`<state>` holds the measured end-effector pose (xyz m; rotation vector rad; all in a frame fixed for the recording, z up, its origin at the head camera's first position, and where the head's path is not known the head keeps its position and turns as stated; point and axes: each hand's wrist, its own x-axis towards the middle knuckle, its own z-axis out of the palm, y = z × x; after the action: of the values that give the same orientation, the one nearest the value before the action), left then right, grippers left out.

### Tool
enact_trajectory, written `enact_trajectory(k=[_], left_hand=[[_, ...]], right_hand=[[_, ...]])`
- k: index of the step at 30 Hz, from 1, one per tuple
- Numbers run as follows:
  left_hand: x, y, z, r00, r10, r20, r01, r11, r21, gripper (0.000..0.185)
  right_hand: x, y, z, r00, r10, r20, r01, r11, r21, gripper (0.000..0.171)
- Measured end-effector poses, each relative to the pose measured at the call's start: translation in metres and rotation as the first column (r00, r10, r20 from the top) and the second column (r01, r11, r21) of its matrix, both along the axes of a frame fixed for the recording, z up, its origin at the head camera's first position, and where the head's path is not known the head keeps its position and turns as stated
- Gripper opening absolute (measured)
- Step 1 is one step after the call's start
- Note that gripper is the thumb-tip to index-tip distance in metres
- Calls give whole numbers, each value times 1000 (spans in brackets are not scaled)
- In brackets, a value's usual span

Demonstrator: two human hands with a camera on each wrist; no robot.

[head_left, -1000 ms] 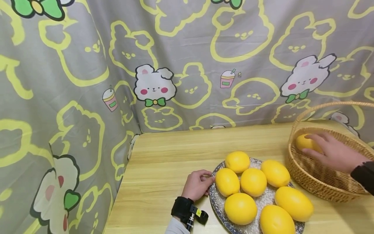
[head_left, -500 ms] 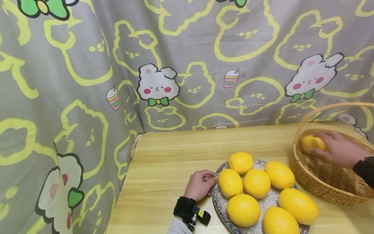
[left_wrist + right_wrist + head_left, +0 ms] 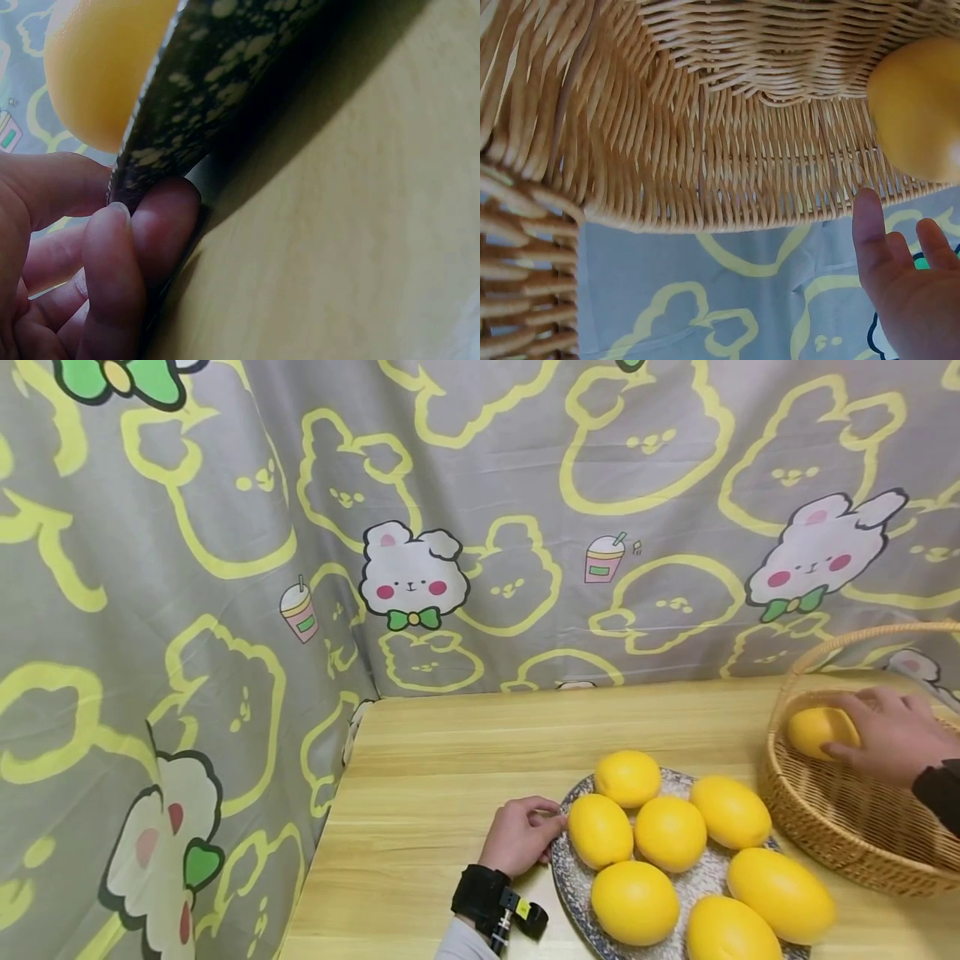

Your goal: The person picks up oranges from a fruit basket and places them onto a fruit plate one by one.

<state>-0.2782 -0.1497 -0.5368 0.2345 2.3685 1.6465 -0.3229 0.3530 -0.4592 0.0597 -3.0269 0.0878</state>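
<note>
Head view shows a wooden table (image 3: 450, 760) set against a grey curtain (image 3: 225, 527) printed with yellow bunny outlines. Near the front edge sits a speckled plate (image 3: 573, 881) carrying seven lemons (image 3: 670, 833), packed close and touching one another. The left hand (image 3: 519, 837) lies at the plate's left rim, a black strap on its wrist; in the left wrist view its fingers (image 3: 112, 255) are curled, with the thumb above and a fingertip below, pinching the plate's dark speckled rim (image 3: 187, 112), and a lemon rises just behind that rim. To the right of the plate, close beside it, stands a wicker basket (image 3: 832, 827) with an arched handle. The right hand (image 3: 888, 739), in a dark sleeve, reaches over the basket's near wall and rests inside, its fingers loosely bent over the far side of a single lemon (image 3: 817, 731) that sits against the basket's left inner wall. Right wrist view shows that lemon from close by at the upper right, against the woven wall, with two fingertips (image 3: 874, 232) held fairly straight and slightly apart below it; from that angle a gap shows between those fingertips and the fruit, so I cannot tell whether the hand truly grips the lemon or only touches it.
</note>
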Motion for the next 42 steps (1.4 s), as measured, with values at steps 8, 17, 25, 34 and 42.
enact_trajectory(k=[8,17,25,34,42], left_hand=[[1,0,1,1000,9,5,-8,1000,-10,31],[1,2,2,1000,16,14,-16,1000,-9,32],[0,2,2,1000,20,0,-20,1000,-14,32],[0,2,2,1000,15,8,-15,1000,-15,31],[-1,0,0,1000,7,3,-7,1000,-19,32]], right_hand=[[-1,6,-11,999,34,13,-34,999,-19,78],[0,2,-29,998,34,-46,-38,995,-94,96],[-2,-1,-33,999,14,-38,-20,989,-145,101],[-3,1,-36,999,10,-38,-15,991,-130,87],[-7,-1,-35,999,21,-49,-27,993,-118,83]])
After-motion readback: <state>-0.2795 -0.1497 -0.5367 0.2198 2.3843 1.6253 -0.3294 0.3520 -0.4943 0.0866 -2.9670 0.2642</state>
